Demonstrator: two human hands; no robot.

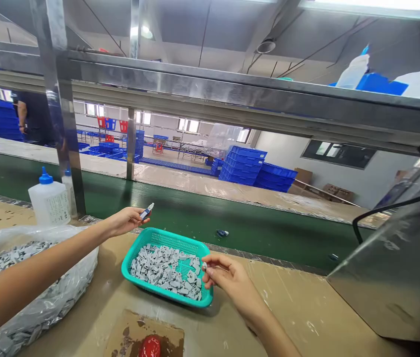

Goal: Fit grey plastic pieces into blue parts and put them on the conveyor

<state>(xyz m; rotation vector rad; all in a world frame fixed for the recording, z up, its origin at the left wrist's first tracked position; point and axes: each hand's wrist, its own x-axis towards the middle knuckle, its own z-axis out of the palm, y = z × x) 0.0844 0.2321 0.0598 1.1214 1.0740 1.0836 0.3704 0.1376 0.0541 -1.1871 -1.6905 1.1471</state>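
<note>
My left hand (130, 221) is closed around a small dark-blue and whitish plastic piece (146, 212), its pale end pointing up. It hovers just beyond the back left corner of a teal plastic basket (126, 265). Inside the basket lie many small grey plastic parts (157, 265), heaped on the left and thinner at the right. Over the basket's right rim, my right hand (228, 277) pinches a small light-grey plastic part (205, 266), mostly covered by the fingers.
A green conveyor belt (180, 208) runs behind the cardboard-covered bench, carrying a small dark piece (222, 233). A plastic bag of grey parts (87, 267) lies left, near a blue-capped bottle (48, 201). A red object (150, 346) sits in front. Metal posts (70, 148) rise behind; a person (34, 116) stands far left.
</note>
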